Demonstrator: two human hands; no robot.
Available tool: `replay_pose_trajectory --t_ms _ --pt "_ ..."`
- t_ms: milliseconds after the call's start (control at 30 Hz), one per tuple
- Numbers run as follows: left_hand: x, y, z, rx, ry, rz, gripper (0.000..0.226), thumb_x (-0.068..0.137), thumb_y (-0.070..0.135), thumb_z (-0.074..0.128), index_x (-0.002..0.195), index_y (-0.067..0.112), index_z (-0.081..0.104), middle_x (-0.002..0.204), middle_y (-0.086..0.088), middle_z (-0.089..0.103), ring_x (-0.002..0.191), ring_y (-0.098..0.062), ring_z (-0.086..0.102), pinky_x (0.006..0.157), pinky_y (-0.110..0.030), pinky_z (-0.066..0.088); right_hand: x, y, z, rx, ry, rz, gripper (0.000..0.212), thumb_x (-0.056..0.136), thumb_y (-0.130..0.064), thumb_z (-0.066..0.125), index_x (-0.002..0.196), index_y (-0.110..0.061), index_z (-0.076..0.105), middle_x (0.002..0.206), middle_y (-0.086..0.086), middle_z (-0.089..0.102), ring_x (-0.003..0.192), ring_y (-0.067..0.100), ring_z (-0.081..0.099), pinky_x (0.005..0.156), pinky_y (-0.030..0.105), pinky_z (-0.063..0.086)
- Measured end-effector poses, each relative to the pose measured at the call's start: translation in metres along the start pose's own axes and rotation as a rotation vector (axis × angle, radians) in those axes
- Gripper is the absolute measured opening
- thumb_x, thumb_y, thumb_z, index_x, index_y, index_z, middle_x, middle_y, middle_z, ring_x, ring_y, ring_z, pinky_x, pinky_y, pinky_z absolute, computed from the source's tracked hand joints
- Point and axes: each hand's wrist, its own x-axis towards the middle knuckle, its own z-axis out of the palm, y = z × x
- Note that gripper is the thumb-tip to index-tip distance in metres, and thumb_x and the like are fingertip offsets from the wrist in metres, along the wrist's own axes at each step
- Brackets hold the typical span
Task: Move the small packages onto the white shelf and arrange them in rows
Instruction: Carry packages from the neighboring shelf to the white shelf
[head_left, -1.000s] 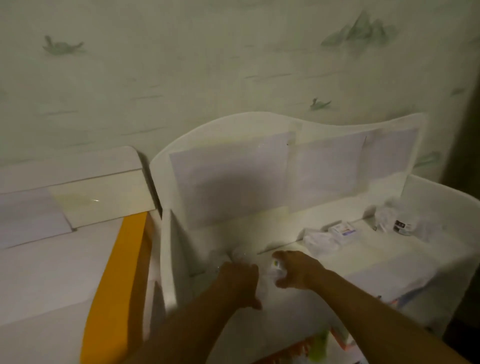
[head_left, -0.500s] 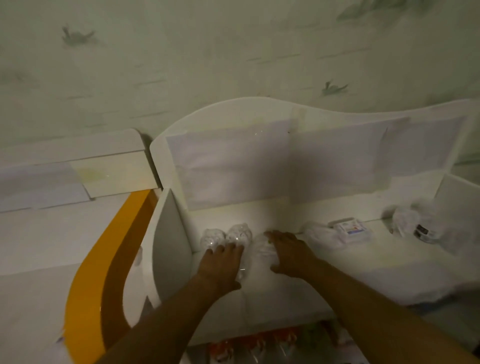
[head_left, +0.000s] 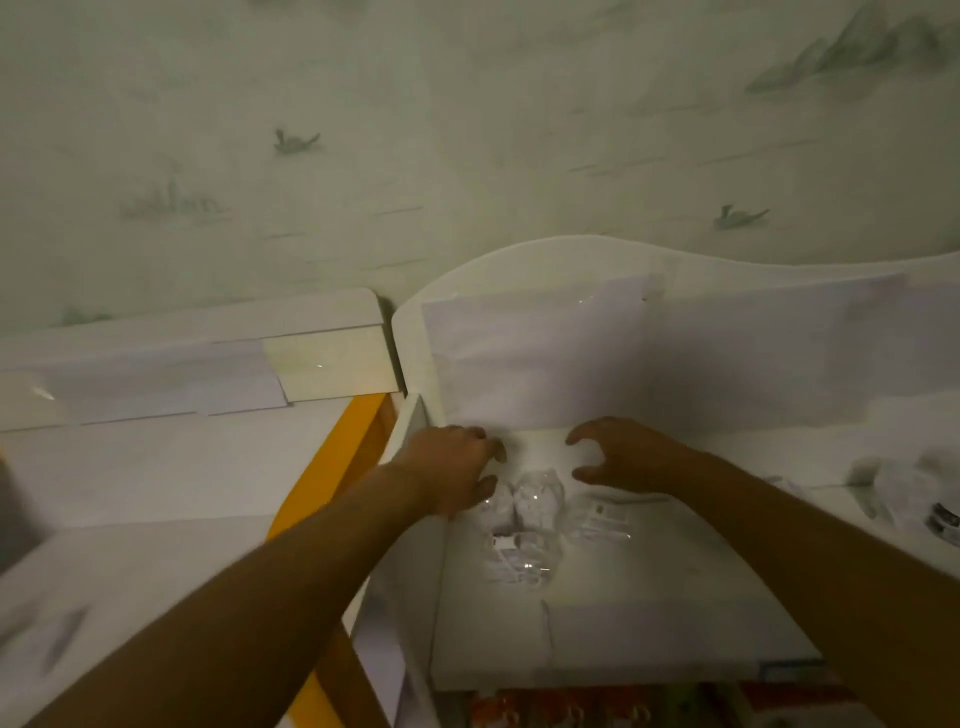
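Small clear-plastic packages (head_left: 524, 525) sit clustered at the back-left corner of the white shelf (head_left: 649, 613), between both hands. Left hand (head_left: 452, 475) rests curled against the leftmost packet; right hand (head_left: 623, 454) hovers open-clawed, holding nothing. Nudging gently from both sides should square the row. More wrapped packets (head_left: 914, 493) wait far right.

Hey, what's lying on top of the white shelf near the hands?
Clear plastic small packages lie clustered on the white shelf between the left hand and right hand. Their contents are too blurred to tell.
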Motion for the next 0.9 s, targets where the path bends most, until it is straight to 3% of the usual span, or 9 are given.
replay_pose_trajectory --t_ms 200,367,533,733,900 --pt "-0.035 -0.067 -0.04 0.005 -0.057 -0.08 0.044 0.093 0.044 0.052 0.135 0.031 0.047 0.136 0.002 0.054 0.12 -0.02 0.053 0.098 -0.036 0.043 0.005 -0.036 -0.021 -0.022 0.013 -0.068 0.056 0.088 -0.041 0.064 0.138 -0.022 0.048 0.142 0.001 0.051 0.127 0.02 0.049 0.107 0.03 0.036" --pt "-0.075 -0.118 -0.035 -0.025 -0.075 -0.156 0.043 0.098 0.042 0.044 0.139 0.028 0.042 0.137 -0.002 0.053 0.12 -0.024 0.054 0.095 -0.036 0.044 0.015 -0.075 -0.037 -0.008 0.005 -0.091 0.052 0.087 -0.04 0.066 0.133 -0.02 0.052 0.139 0.002 0.053 0.124 0.019 0.051 0.104 0.029 0.038" --pt "-0.119 -0.167 -0.026 -0.067 -0.053 -0.181 0.036 0.101 0.034 0.042 0.136 0.028 0.046 0.137 0.003 0.054 0.117 -0.016 0.055 0.096 -0.03 0.044 0.026 -0.136 -0.048 0.076 0.078 -0.142 0.049 0.087 -0.037 0.067 0.13 -0.017 0.055 0.131 0.004 0.058 0.116 0.019 0.055 0.097 0.024 0.038" --pt "-0.203 -0.238 -0.018 -0.016 -0.078 -0.243 0.038 0.098 0.041 0.045 0.135 0.034 0.044 0.136 0.01 0.052 0.115 -0.012 0.054 0.086 -0.026 0.039 0.047 -0.257 -0.032 0.139 0.042 -0.278 0.046 0.089 -0.037 0.064 0.131 -0.021 0.053 0.129 -0.001 0.058 0.111 0.012 0.055 0.088 0.021 0.04" --pt "-0.277 -0.301 0.0 -0.05 -0.138 -0.345 0.041 0.097 0.042 0.048 0.137 0.034 0.043 0.136 0.01 0.051 0.116 -0.011 0.053 0.089 -0.026 0.041 0.066 -0.35 0.002 0.098 -0.067 -0.361 0.05 0.088 -0.04 0.065 0.133 -0.025 0.051 0.133 -0.002 0.056 0.105 0.008 0.05 0.08 0.016 0.039"
